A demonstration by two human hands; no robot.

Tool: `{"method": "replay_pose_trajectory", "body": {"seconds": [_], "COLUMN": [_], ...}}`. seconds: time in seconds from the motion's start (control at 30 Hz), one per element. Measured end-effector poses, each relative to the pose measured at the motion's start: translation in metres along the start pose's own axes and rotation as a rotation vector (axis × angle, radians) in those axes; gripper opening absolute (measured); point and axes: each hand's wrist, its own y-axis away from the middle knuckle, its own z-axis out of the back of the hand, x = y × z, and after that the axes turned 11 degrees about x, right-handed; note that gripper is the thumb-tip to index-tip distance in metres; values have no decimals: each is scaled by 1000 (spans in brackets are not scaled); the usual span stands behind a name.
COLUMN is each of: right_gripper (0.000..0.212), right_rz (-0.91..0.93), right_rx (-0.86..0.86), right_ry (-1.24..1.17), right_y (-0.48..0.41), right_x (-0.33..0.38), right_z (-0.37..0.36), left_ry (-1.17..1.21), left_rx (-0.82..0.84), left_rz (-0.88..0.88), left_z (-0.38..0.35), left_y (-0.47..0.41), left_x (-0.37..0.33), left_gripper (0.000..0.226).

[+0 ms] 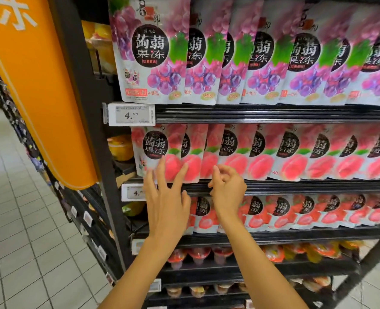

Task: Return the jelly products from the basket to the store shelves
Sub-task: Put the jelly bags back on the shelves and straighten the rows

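Item: peach jelly pouches (pixel 260 152), second shelf, standing overlapped in one row behind the shelf rail (pixel 307 186). Above them we list grape jelly pouches (pixel 150 52) and a price tag (pixel 131 114); below, red jelly pouches (pixel 281 211), then jelly cups (pixel 198 255). Left hand (pixel 166 197): fingers straight and spread, tips laid on the lower face of the front peach pouch (pixel 154 150) at the row's left end; it presses and grips nothing. Right hand (pixel 228 190): just beside the left, level with the rail, fingers loosely curled, and we see nothing in them. Basket: not in view. Step in hand, as we judge it: seating and squaring the front pouch in its own flavour row. Handling notes: these pouches look soft and slick, so we would push flat-fingered low on the face rather than pinch. We would tuck its edge into the same overlap as its neighbours and set the base fully behind the rail. The label should face outward, and the pouch should be steadied so that it does not tip forward.
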Motion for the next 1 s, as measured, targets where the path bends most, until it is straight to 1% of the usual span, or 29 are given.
{"method": "replay_pose_trajectory", "body": {"seconds": [0.03, 0.1, 0.13, 0.2, 0.27, 0.33, 0.47, 0.5, 0.57, 0.6, 0.67, 0.8, 0.93, 1.0], "right_gripper": [12, 21, 21, 21, 28, 33, 7, 7, 19, 23, 23, 21, 14, 12], "right_rz": [-1, -3, -4, -8, -9, -14, 2, 3, 0, -2, -8, -12, -43, -39], "right_rx": [3, 3, 3, -30, -78, -80, -38, -56, -130, -152, -137, -64, -67, -36], "right_ry": [0, 4, 13, 60, 109, 131, 71, 44, -7, -27, -28, 25, 40, 25], "right_y": [-2, -4, -5, -7, -9, -10, -12, -12, -13, -14, -18, -26, -29, -32], "right_x": [0, 0, 0, -3, -7, -9, -12, -14, -21, -23, -25, -25, -31, -33], "right_z": [1, 3, 5, 11, 18, 24, 35, 38, 47, 52, 58, 65, 79, 87], "left_ry": [-32, -84, -103, -145, -172, -173, -171, -164, -139, -124, -102, -61, -50, -43], "left_rx": [9, 20, 18, 5, 1, 4, 3, -10, -56, -79, -99, -60, 12, 39], "left_rz": [3, 5, 13, 22, 20, 15, 8, 13, 6, -20, -105, -236, -228, -238], "left_z": [-3, -8, -10, -13, -16, -19, -24, -25, -25, -25, -29, -43, -60, -66], "left_y": [1, 1, 1, 0, -2, -4, -4, -4, -3, -3, -3, -3, -1, 0], "left_x": [-3, -7, -8, -9, -11, -13, -16, -15, -16, -19, -31, -64, -83, -91], "left_gripper": [69, 70, 70, 71, 70, 70, 72, 72, 72, 72, 70, 66, 68, 69]}}
